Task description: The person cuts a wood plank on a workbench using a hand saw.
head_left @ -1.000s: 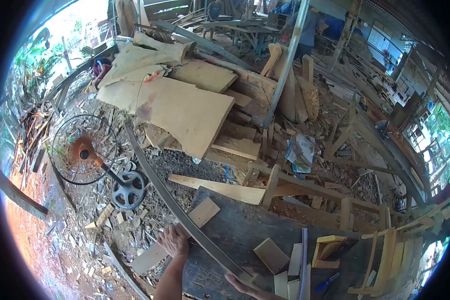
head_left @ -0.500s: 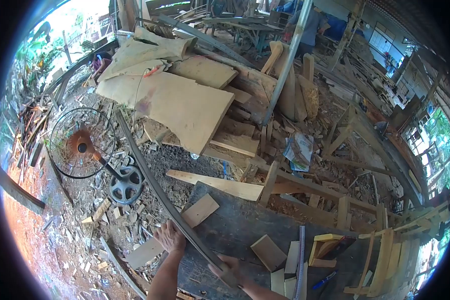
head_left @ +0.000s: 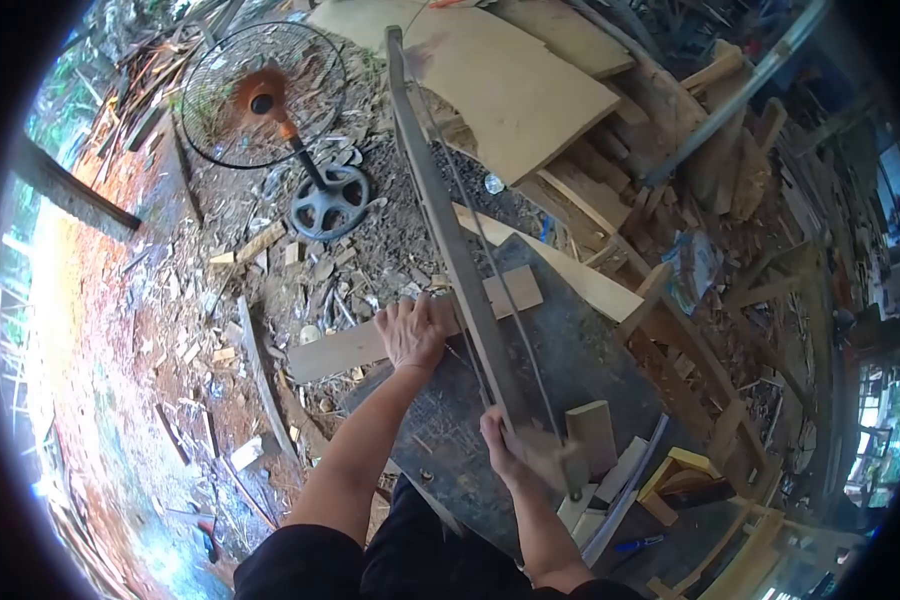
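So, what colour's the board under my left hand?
The board looks light brown in the head view.

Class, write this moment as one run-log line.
left hand on board | right hand gripping frame saw | frame saw crosses board | board overhangs dark worktable

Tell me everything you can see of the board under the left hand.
The board is a pale, narrow strip that looks like wood. It lies slantwise across the edge of the dark table, one end overhanging, the other on top. The left hand rests on it; the saw crosses over it beside that hand, contact unclear.
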Motion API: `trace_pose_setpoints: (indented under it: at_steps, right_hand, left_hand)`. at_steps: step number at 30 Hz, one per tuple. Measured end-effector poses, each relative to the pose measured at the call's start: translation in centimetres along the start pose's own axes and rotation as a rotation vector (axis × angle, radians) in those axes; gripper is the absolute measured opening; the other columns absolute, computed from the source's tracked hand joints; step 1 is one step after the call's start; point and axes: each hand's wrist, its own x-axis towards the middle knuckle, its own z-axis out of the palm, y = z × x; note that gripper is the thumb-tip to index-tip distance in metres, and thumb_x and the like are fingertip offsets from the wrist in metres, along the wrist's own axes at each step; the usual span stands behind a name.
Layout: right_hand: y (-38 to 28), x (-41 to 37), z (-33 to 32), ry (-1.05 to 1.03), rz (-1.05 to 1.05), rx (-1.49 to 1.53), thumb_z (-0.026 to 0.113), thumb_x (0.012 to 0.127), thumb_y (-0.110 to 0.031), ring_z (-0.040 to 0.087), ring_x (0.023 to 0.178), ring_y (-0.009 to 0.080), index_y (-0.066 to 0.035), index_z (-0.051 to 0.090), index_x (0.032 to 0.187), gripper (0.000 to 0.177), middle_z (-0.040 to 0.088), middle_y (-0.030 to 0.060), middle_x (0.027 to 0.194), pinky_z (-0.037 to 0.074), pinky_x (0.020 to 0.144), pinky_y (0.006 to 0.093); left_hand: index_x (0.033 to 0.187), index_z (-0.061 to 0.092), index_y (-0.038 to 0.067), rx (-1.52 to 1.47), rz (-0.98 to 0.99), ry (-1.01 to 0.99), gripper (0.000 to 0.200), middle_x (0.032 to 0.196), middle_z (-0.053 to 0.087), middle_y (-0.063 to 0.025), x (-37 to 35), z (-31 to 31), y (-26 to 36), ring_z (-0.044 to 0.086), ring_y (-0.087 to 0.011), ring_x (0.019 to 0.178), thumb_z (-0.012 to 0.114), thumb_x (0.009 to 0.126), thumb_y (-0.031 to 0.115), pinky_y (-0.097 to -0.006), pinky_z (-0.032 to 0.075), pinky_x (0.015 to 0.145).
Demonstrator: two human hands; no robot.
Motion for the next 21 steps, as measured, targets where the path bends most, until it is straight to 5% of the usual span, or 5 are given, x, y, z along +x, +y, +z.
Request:
trace_pose_setpoints:
  at_steps: [3, 5, 9, 15, 21]
  right_hand:
    - [-0.2, -0.3, -0.4, 0.055, 0.115, 0.233, 0.057, 0.099, -0.011, 0.058, 0.073, 0.0108, -0.010, 0.061, 0.108, 0.010, 0.061, 0.0049, 0.084, 0.047, 0.061, 0.0268]
    - [-2.1, -2.4, -3.4, -0.030, 0.429, 0.629, 0.055, 0.101, -0.020, 0.059, 0.073, 0.0141, -0.006, 0.057, 0.086, 0.021, 0.063, 0.0047, 0.084, 0.045, 0.065, 0.0278]
    - [-1.9, -5.4, -2.4, 0.119, 0.369, 0.859, 0.054, 0.102, -0.020, 0.054, 0.071, 0.0122, -0.006, 0.053, 0.086, 0.021, 0.058, 0.0046, 0.083, 0.043, 0.066, 0.0268]
    - [-1.0, 2.3, 0.7, 0.037, 0.342, 0.601, 0.050, 0.102, -0.015, 0.048, 0.070, 0.0118, -0.007, 0.051, 0.088, 0.016, 0.053, 0.0037, 0.081, 0.042, 0.067, 0.0256]
    - [1.7, -8.5, -0.7, 0.034, 0.740, 1.038, 0.052, 0.102, -0.016, 0.050, 0.071, 0.0123, -0.006, 0.052, 0.086, 0.019, 0.053, 0.0044, 0.078, 0.042, 0.067, 0.0265]
  left_hand:
    - [0.097, 0.066, 0.015, 0.011, -0.024, -0.014, 0.021, 0.092, 0.062, -0.0107, 0.1, -0.1, -0.1, 0.056, -0.0303, 0.100, 0.052, 0.094, 0.030, -0.0472, 0.033, 0.097]
    - [0.096, 0.065, 0.014, -0.034, -0.010, 0.056, 0.020, 0.092, 0.062, -0.0110, 0.0, 0.6, -0.3, 0.056, -0.0301, 0.100, 0.053, 0.094, 0.030, -0.0474, 0.033, 0.097]
    - [0.096, 0.066, 0.012, -0.055, -0.044, -0.027, 0.021, 0.097, 0.062, -0.0116, -0.1, -0.3, -0.1, 0.056, -0.0311, 0.104, 0.052, 0.096, 0.028, -0.0492, 0.032, 0.099]
    - [0.093, 0.064, 0.012, -0.038, -0.024, 0.020, 0.019, 0.094, 0.063, -0.0117, 0.3, -0.7, 0.1, 0.056, -0.0302, 0.099, 0.053, 0.094, 0.028, -0.0468, 0.034, 0.097]
    - [0.094, 0.063, 0.013, -0.057, -0.045, -0.015, 0.018, 0.096, 0.062, -0.0110, 0.2, -0.4, 0.0, 0.056, -0.0305, 0.103, 0.052, 0.095, 0.027, -0.0479, 0.033, 0.098]
